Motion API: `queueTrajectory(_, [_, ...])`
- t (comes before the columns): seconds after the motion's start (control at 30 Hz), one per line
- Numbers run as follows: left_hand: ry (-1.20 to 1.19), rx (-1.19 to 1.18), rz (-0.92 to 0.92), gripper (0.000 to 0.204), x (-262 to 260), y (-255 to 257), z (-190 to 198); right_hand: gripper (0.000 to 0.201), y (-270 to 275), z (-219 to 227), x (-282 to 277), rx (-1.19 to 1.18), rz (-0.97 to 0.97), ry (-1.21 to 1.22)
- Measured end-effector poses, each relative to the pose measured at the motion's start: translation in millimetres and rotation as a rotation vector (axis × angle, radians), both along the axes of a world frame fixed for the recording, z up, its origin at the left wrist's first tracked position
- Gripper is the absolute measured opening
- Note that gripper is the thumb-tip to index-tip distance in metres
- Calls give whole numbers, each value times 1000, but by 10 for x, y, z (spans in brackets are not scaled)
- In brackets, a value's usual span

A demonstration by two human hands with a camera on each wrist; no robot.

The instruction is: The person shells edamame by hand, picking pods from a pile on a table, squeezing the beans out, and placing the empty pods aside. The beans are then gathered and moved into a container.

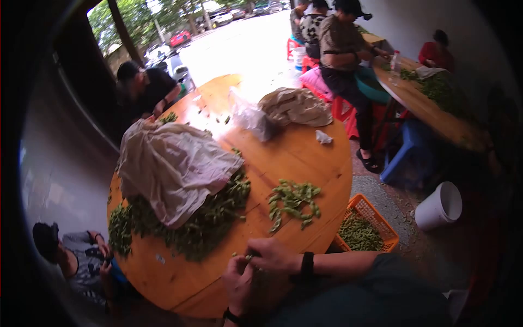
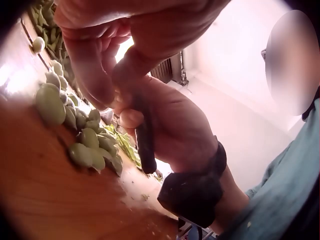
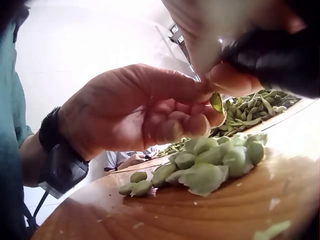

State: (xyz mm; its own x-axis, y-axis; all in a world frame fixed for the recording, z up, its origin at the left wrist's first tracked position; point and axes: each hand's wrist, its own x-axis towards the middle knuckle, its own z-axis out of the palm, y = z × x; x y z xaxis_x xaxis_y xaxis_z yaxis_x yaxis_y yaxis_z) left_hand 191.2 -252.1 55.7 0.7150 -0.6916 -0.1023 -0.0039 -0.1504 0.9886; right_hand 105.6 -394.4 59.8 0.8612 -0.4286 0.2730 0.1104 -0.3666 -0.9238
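Observation:
Both of my hands meet over the near side of the round wooden table (image 1: 272,163). My left hand (image 1: 239,283) pinches a small green bean pod (image 3: 216,103) at its fingertips. Close against it, my right hand (image 1: 275,256) has its thumb tip at the left thumb. A dark stick-like handle (image 2: 145,142) lies along the right hand's fingers and thumb; its other end is hidden. Below the hands, plump green beans (image 3: 205,162) sit in a small heap on the wood. Beyond them lies a loose patch of bean pods (image 1: 294,201).
A big pile of pods (image 1: 212,229) lies partly under a pale cloth (image 1: 174,163). Farther back are a plastic bag (image 1: 250,117) and a crumpled brown cloth (image 1: 294,106). An orange basket (image 1: 391,240) of pods and a white bucket (image 1: 440,207) stand right. Other people sit around.

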Motion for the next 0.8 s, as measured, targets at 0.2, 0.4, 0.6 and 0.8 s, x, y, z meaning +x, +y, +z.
queueTrajectory(0.2, [69, 14, 37, 8, -65, -1, 101, 14, -49, 52, -17, 435, 33, 196])
queueTrajectory(0.4, [-213, 64, 88, 10, 84, 83, 61, 17, -378, 32, -108, 132, -61, 239])
queueTrajectory(0.6, [-415, 134, -37, 11, 106, 17, 212, 21, -355, 48, -85, -247, 2, 272])
queueTrajectory(0.8, [-487, 121, 63, 13, 272, 69, 90, 19, -293, 99, -68, -580, 115, 366])
